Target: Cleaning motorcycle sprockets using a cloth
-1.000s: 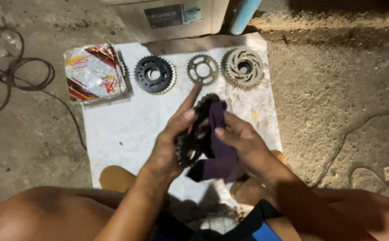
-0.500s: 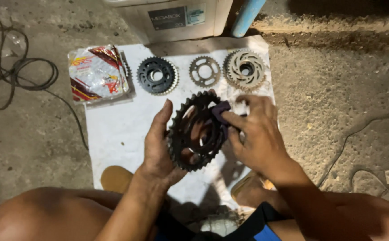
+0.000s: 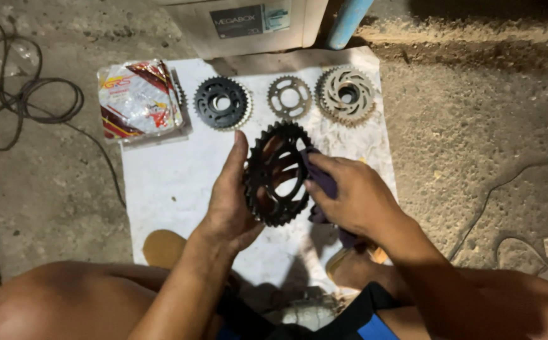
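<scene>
Head view: we hold the black sprocket [image 3: 278, 173] nearly on edge above the white sheet [image 3: 179, 182], left hand [image 3: 230, 201] fingers clamped along its left rim, right hand [image 3: 355, 195] fingers pressing a purple cloth [image 3: 322, 181] against its right side.

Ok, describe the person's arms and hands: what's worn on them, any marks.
Both arms are bare to the frame's edge: no sleeves, gloves, watch or rings in view. The left hand and right hand show dark grime smudges on the fingers. No bands or straps are visible at the wrists.
</scene>
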